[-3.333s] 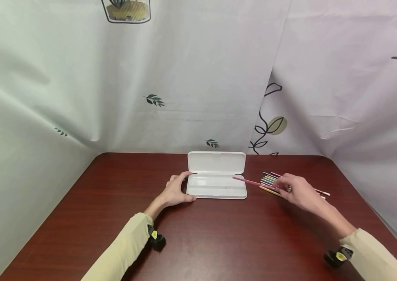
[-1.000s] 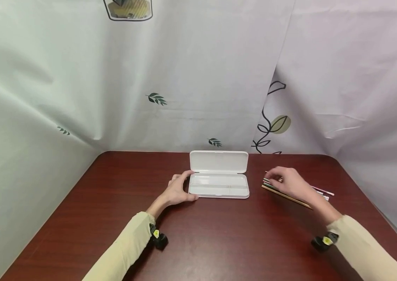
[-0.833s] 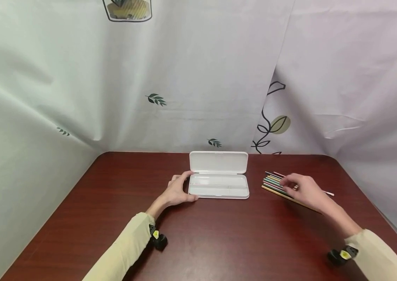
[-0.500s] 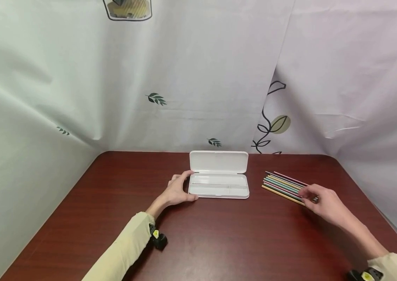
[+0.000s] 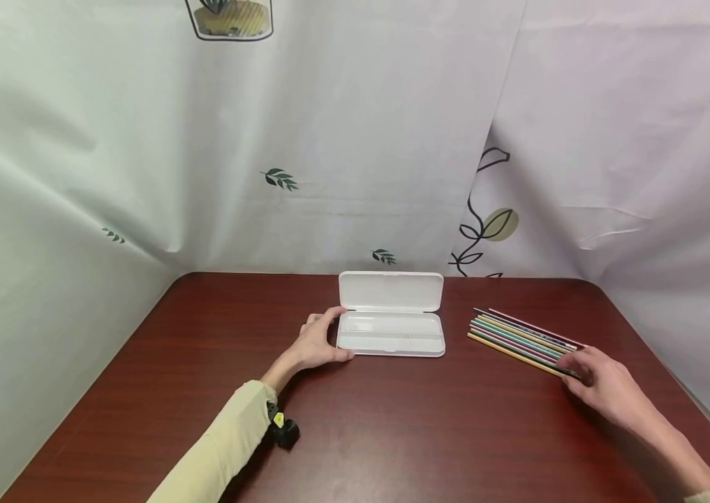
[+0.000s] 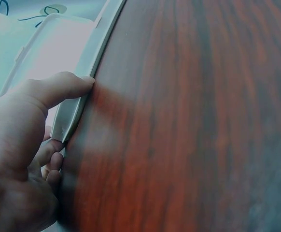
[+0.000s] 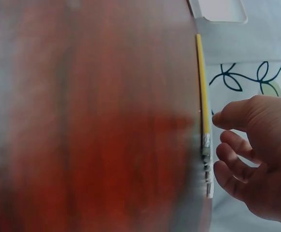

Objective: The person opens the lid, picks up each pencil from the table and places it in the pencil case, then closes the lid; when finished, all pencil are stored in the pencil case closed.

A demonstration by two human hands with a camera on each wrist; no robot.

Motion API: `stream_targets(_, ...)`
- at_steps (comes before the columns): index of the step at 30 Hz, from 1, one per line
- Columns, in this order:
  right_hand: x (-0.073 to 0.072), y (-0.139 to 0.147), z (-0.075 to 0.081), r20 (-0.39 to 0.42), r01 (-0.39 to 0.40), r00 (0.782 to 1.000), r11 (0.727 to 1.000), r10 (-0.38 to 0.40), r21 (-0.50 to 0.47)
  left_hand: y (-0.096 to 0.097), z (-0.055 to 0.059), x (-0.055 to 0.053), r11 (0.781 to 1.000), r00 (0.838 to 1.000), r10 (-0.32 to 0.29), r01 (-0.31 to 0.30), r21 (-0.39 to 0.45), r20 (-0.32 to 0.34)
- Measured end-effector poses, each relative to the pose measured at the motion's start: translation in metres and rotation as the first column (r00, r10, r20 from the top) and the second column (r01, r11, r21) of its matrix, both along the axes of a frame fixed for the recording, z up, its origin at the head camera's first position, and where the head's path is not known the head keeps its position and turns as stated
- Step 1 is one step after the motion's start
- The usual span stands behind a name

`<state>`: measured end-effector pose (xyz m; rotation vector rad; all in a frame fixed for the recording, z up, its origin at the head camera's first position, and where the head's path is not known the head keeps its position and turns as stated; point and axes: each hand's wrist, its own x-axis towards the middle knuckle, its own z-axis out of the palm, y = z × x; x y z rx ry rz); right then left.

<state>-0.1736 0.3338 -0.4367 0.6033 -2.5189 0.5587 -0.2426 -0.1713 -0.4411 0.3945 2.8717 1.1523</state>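
Note:
A white pencil case (image 5: pixel 426 341) lies at the back middle of the table, its lid (image 5: pixel 390 291) raised, its compartments bare. My left hand (image 5: pixel 313 342) grips the case's left end, thumb at the front edge and fingers round the back corner; the left wrist view shows the thumb (image 6: pixel 65 88) on the rim. To the right of the case, several coloured pencils (image 5: pixel 514 341) lie side by side in a slanted row. My right hand (image 5: pixel 609 388) is at their near right ends, fingers loosely bent. In the right wrist view a gap shows between its fingers and a yellow pencil (image 7: pixel 203 87).
The dark red-brown wooden table (image 5: pixel 380 433) reaches back to a pale printed cloth (image 5: pixel 355 140), which hangs behind and along both sides. A black wrist camera (image 5: pixel 285 433) sits on the left sleeve.
The pink pencil, held in my right hand and pointing at the case earlier, now lies within the row. My right hand has slid along the pencils to their right ends. The left hand stays put.

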Motion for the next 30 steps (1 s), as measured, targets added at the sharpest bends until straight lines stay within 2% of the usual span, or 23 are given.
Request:
stream_targets(7, -0.0002, 0.0014, -0.0032, -0.031, -0.022, 0.999, 1.0, 0.022, -0.003, -0.0005, -0.0008, -0.0005, 1.0, 1.0, 0.002, -0.002, 0.006, -0.005)
stream_targets(14, -0.0009, 0.0006, -0.004, 0.019, -0.016, 1.0, 1.0, 0.016, -0.003, -0.0008, -0.0018, 0.0, 1.0, 1.0, 0.0, 0.0, 0.003, -0.004)
stream_targets(24, -0.0022, 0.0015, -0.005, 0.018, -0.017, 1.0, 0.999, 0.016, 0.039, -0.0003, -0.0012, -0.0001, 1.0, 1.0, 0.001, -0.001, 0.008, -0.001)
stream_targets(30, -0.0011, 0.0004, -0.0042, 0.053, -0.014, 0.999, 0.998, 0.011, 0.065, -0.0001, -0.0013, 0.0005, 1.0, 1.0, 0.002, -0.002, 0.009, -0.003)
